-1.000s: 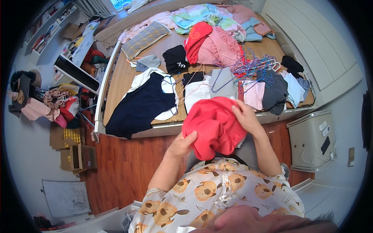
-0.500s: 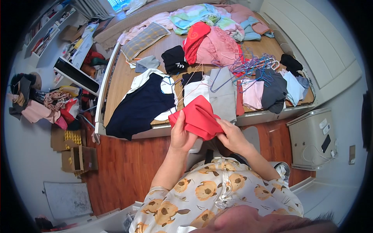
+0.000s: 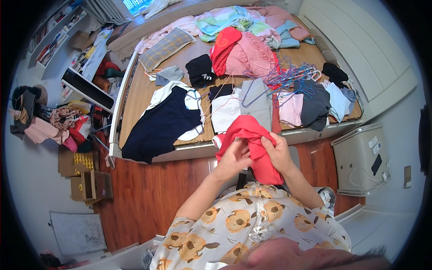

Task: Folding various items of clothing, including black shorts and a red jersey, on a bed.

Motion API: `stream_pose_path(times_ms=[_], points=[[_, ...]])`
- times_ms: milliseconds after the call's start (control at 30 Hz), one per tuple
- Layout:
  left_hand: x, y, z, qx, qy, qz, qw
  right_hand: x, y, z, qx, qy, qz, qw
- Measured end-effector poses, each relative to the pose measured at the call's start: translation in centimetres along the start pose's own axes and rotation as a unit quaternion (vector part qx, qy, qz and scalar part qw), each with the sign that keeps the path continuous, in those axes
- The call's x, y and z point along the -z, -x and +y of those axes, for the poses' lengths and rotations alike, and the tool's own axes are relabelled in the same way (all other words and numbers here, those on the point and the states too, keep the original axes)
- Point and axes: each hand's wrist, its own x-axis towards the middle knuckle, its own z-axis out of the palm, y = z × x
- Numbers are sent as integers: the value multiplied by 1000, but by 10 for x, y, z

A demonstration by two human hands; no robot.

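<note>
A piece of plain red cloth (image 3: 247, 128), its kind not clear from its folds, hangs in front of my body, just off the bed's near edge. My right hand (image 3: 280, 155) pinches its right side, thumb on top. At its left side my left hand (image 3: 231, 159) is curled against the fabric, some fingertips hidden in the folds. The lower end of the cloth drops toward my lap. Just beyond lie a white folded garment (image 3: 226, 112) and a grey folded one (image 3: 254, 99). A navy garment (image 3: 164, 123) is spread on the bed to the left.
On the bed's bare boards (image 3: 189, 45) stand a tangle of hangers (image 3: 297, 78), a pink and red heap (image 3: 247, 54), a plaid pillow (image 3: 166, 48) and several folded clothes at the right. A beige cabinet (image 3: 360, 166) is at right; cardboard boxes (image 3: 92, 184) sit on the floor at left.
The red cloth has been turned and opened out; its end now hangs lower on the right. My left hand has shifted right and nearer, and my right hand has risen slightly along the cloth.
</note>
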Motion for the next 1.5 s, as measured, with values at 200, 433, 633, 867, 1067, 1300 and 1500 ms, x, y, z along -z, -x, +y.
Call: stream_pose_path(times_ms=[200,433,633,867,1067,1300,1500], points=[[-8,2,-7,-90,-391,37,915,-11,2,8,-30,10,29,999],[1,4,-6,-70,-398,124,906,-10,0,8,-21,52,20,998],[1,1,-3,-77,-213,187,956,-4,4,8,-103,-107,-108,983],[26,-1,9,-89,-42,242,965,3,2,2,-124,21,-138,982],[23,1,10,-68,-68,237,967,2,2,7,-138,4,-131,982],[16,-1,11,-81,-73,250,962,0,2,8,-102,54,-99,988],[13,3,10,-115,-188,185,958,-2,1,11,-110,79,-85,987]])
